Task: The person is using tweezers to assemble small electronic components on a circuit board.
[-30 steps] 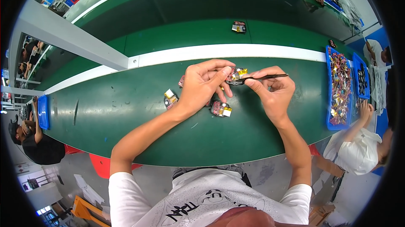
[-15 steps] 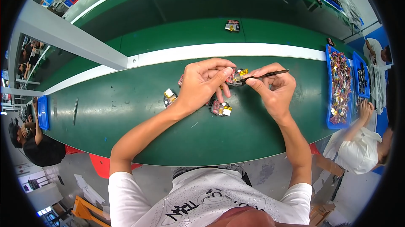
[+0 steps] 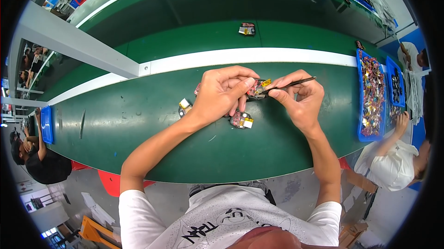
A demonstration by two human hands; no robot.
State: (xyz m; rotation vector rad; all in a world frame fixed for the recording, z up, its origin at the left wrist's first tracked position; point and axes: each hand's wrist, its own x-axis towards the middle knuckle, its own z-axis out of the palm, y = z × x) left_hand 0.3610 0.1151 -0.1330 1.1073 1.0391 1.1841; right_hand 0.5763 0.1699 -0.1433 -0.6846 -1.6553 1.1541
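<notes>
Over the green work table, my left hand [image 3: 222, 92] pinches a small electronic assembly [image 3: 255, 89] with a black casing, a reddish circuit board and a yellow-taped part. In my right hand [image 3: 300, 96] is a pair of dark tweezers [image 3: 294, 83], gripped like a pen, with the tips at the assembly. Just below my left fingers lies a similar assembly [image 3: 241, 120] with a white and yellow part. Another assembly [image 3: 185, 106] rests beside my left wrist, partly covered by it. More pieces show behind the left hand, mostly hidden.
Blue trays [image 3: 371, 96] at the right hold many small colourful parts; a second tray [image 3: 396, 82] holds black pieces. Past the white rail [image 3: 259, 55], an assembly [image 3: 247, 29] lies on a green belt. Loose tweezers [image 3: 82, 124] lie at left. Co-workers sit at both sides.
The assembly beyond the rail has shifted left with the belt. My hands stay almost in place, with the held assembly and tweezers tilted slightly differently.
</notes>
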